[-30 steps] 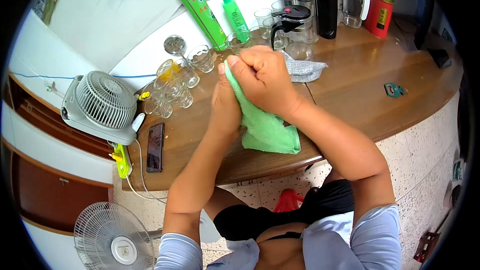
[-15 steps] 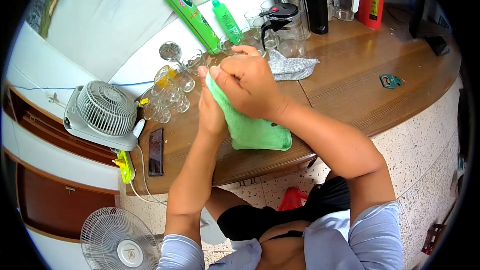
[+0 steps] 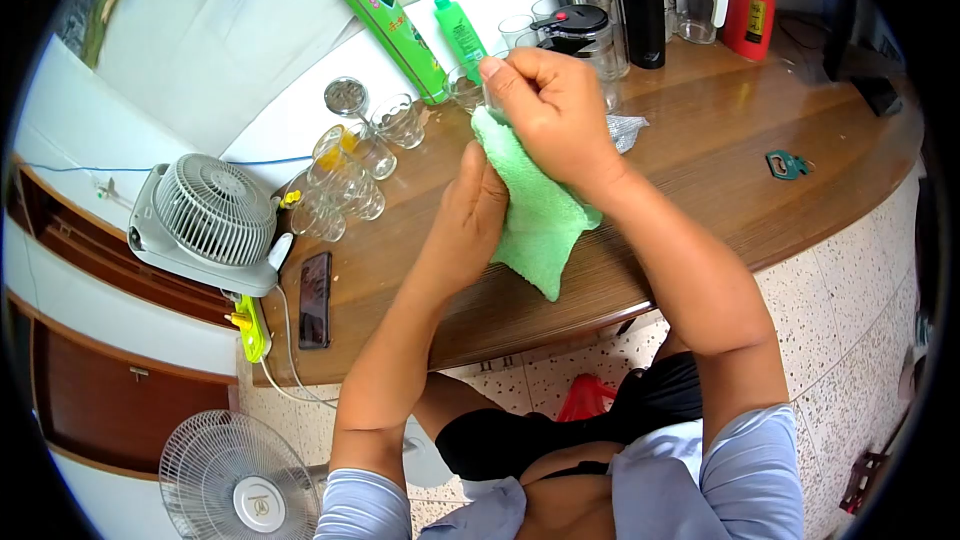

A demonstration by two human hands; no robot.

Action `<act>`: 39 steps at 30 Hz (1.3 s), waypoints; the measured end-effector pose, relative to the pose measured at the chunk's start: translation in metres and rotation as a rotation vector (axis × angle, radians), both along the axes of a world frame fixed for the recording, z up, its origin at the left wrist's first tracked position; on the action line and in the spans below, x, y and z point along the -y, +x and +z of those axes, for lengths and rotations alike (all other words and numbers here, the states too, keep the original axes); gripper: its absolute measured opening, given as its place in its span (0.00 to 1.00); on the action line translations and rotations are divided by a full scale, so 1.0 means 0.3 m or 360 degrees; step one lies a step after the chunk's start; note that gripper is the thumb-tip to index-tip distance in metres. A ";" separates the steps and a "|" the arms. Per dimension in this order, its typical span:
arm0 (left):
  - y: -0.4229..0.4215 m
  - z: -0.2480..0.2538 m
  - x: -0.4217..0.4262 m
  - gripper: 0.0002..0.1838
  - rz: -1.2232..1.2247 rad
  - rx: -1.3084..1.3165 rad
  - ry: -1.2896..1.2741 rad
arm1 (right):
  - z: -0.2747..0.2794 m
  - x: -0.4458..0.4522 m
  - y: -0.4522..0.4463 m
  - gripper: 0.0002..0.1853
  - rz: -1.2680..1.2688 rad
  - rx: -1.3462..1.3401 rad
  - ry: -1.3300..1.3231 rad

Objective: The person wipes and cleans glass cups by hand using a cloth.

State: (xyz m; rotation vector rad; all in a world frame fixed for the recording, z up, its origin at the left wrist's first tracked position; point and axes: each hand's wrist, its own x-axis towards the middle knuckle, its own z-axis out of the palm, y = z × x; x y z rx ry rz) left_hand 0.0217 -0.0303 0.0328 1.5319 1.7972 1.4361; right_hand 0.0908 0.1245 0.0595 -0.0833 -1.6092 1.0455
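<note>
We've got a soft light-green fabric cloth between our hands over the brown wooden table, left hand cupped against its side, fingers hidden, right hand curled at its top, can't tell what either's actually gripping

Bare from my left hand and right hand back past the elbows, then the creased pale blue-grey sleeves of my shirt kick in. Shirt's hanging open in front, plus black shorts, lower down behind both hands.
</note>
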 end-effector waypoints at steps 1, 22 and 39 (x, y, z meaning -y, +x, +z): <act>0.005 0.006 0.000 0.24 -0.0047 0.0043 0.0037 | 0.009 -0.011 0.007 0.24 0.0088 0.0001 -0.0020; -0.083 -0.001 -0.045 0.39 0.0331 0.0325 0.0473 | -0.060 0.070 -0.039 0.35 0.0254 0.0388 0.0500; -0.108 0.080 -0.009 0.36 -0.0226 0.1465 0.0185 | -0.049 0.039 -0.052 0.20 -0.0033 0.0255 0.0689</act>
